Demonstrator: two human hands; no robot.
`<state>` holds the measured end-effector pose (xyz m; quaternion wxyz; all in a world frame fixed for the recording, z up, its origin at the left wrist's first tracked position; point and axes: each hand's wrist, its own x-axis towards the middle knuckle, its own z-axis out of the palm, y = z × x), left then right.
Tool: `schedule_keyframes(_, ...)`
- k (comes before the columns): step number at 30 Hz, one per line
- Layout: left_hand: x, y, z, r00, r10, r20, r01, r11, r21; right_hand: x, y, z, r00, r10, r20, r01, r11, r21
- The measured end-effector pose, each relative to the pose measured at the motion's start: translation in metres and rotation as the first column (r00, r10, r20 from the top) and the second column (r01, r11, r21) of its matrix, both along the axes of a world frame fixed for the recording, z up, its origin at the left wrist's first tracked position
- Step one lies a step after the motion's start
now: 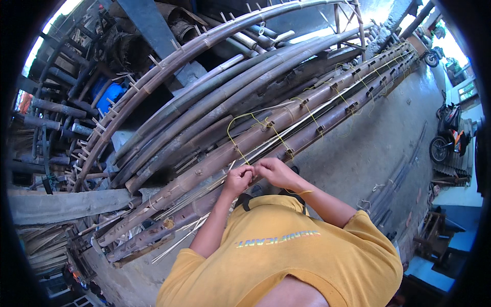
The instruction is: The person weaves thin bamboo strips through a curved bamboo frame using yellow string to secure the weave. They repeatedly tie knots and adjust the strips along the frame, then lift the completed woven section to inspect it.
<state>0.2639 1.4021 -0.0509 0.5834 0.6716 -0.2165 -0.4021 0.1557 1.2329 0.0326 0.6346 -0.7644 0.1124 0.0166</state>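
Note:
In front of my body both hands are drawn close together over two long brown bamboo poles. The farther pole (217, 156) and the nearer pole (335, 118) lie side by side, with slots cut along them. My left hand (239, 180) is closed in a pinch at the end of a thin yellow cord (236, 147). Beside it, nearly touching, my right hand (274, 172) is closed too, its fingertips at the same cord. From my hands the cord loops up and over to a slot in the farther pole. The fingers hide how it is tied or twisted.
Pale thin strips (189, 193) run between the poles. More yellow cord crosses their far end. Behind lie thick bamboo lengths (204, 94) and a curved bamboo rail with pegs (153, 74). A blue container (110, 95) is at left; a motorcycle (446, 146) stands at right.

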Motion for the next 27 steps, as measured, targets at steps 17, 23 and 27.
schedule_keyframes(17,0.018,-0.001,0.013,0.923,0.321,0.210,-0.292,0.943,-0.158,0.038,-0.019,-0.011,0.999,0.008,0.034,0.023,0.587,-0.809)
schedule_keyframes(23,0.051,-0.017,0.021,0.831,0.436,0.347,-0.394,0.900,-0.188,0.102,-0.018,-0.047,0.949,0.266,0.170,0.024,0.478,-0.878)
schedule_keyframes(27,0.055,-0.014,0.016,0.825,0.275,0.493,-0.295,0.955,-0.040,0.083,-0.017,-0.033,0.940,0.323,0.107,-0.004,0.327,-0.945)
